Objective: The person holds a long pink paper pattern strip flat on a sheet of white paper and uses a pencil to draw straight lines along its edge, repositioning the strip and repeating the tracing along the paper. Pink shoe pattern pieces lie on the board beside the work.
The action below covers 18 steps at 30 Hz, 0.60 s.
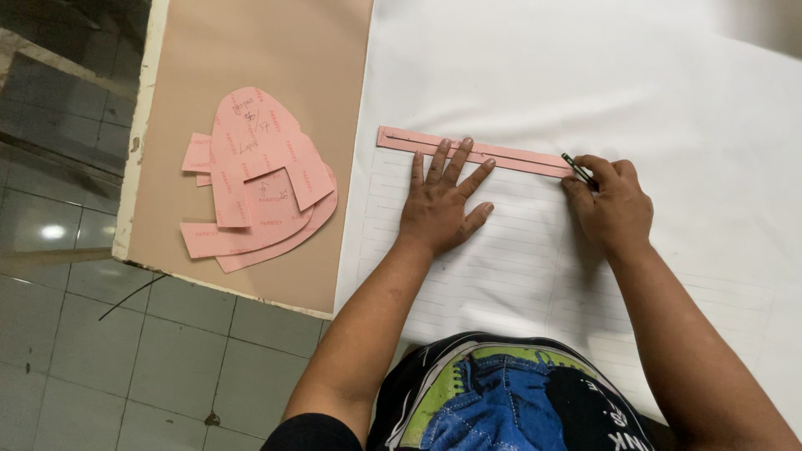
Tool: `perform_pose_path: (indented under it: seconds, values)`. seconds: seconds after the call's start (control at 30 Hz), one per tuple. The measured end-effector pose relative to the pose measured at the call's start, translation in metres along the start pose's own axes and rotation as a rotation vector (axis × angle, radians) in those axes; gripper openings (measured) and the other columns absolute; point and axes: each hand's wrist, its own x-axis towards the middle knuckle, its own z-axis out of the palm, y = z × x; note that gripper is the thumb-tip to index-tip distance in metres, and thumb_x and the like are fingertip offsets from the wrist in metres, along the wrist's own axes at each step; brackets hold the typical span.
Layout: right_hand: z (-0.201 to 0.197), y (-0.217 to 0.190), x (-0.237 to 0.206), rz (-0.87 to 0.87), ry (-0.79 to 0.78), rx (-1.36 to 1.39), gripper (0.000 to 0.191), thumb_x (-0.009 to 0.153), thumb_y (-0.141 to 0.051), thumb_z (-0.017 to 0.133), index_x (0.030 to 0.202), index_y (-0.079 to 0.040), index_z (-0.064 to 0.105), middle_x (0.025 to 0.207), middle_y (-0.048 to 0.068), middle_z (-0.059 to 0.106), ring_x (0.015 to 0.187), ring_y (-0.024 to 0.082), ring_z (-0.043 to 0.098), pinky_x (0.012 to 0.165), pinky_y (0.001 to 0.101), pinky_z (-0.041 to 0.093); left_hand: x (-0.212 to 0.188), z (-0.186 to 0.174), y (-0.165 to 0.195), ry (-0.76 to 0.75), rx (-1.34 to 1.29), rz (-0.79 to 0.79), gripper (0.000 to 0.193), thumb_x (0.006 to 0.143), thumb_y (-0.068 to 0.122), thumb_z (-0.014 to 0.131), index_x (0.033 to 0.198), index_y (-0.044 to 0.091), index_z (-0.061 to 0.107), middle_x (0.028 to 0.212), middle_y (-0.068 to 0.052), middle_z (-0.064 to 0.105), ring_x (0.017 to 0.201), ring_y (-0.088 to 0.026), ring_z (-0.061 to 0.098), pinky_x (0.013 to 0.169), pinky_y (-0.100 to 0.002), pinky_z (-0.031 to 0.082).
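Left hand spread flat, fingers splayed, pressing a long pink strip against white sheet ruled with pencil lines. Right hand clenched around a dark pencil, tip at the strip's right end. Farther left, stacked pink paper patterns on the tan desk.

a tan table carries stacked pink paper patterns and a white ruled sheet.

A pattern-cutting workshop: a tan worktable with stacked pink card templates at left, ruled white sheet material at right, tiled floor nearby.
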Motion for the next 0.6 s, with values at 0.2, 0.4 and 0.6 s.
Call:
perform_pose_path:
  seconds: [0.2, 0.4, 0.6]
  values:
    - [0.0039, 0.0013, 0.0014, 0.014, 0.003, -0.019, 0.036, 0.101, -0.044, 0.07, 0.131, -0.025, 0.069, 0.112, 0.006, 0.063, 0.09, 0.024, 0.068, 0.076, 0.0405, 0.055, -0.0006, 0.0026, -0.0007, 0.041, -0.01, -0.005, 0.071, 0.098, 0.064, 0.046, 0.16, 0.035, 0.03, 0.169, -0.005, 0.016, 0.157, -0.028, 0.009, 0.128, -0.057, 0.005]
    - [0.0064, 0.0056, 0.0024, 0.016, -0.012, -0.01, 0.036, 0.101, -0.043, 0.069, 0.132, -0.026, 0.069, 0.111, 0.005, 0.062, 0.089, 0.023, 0.067, 0.077, 0.04, 0.054, -0.0001, 0.0065, -0.0014, 0.086, -0.017, -0.005, 0.072, 0.096, 0.063, 0.05, 0.159, 0.03, 0.034, 0.167, -0.007, 0.02, 0.156, -0.029, 0.014, 0.128, -0.057, 0.008]
    - [0.0068, 0.006, 0.0023, 0.015, -0.025, 0.011, 0.034, 0.101, -0.041, 0.068, 0.132, -0.027, 0.07, 0.111, 0.004, 0.061, 0.09, 0.022, 0.066, 0.077, 0.0389, 0.054, -0.0001, 0.009, -0.0028, 0.072, -0.048, -0.013, 0.071, 0.096, 0.061, 0.052, 0.158, 0.029, 0.036, 0.166, -0.007, 0.022, 0.156, -0.03, 0.015, 0.128, -0.056, 0.009]
